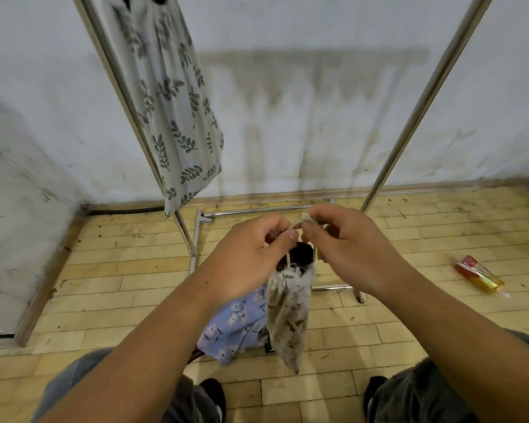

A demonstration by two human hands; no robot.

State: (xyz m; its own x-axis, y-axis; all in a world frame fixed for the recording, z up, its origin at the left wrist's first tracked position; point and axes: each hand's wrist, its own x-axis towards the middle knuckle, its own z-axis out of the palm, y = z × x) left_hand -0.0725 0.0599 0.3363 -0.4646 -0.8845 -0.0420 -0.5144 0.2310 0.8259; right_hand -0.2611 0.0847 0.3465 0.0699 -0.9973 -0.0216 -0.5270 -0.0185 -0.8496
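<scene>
From the head view, the left hand (251, 254) and the right hand (348, 248) each pinch a thin pale strap (300, 221) between thumb and curled fingers. The mottled cloth (287, 315) it carries hangs straight below the pinch, with a blue floral cloth (232, 325) just behind it. Under the grip spreads a scuffed yellow plank floor (119, 270), a red and yellow packet (477, 274) well off to the right; beyond the grip a metal rack (424, 100) stands by a stained white wall (318, 102), a leaf-print dress (171, 102) hanging up-left.
</scene>
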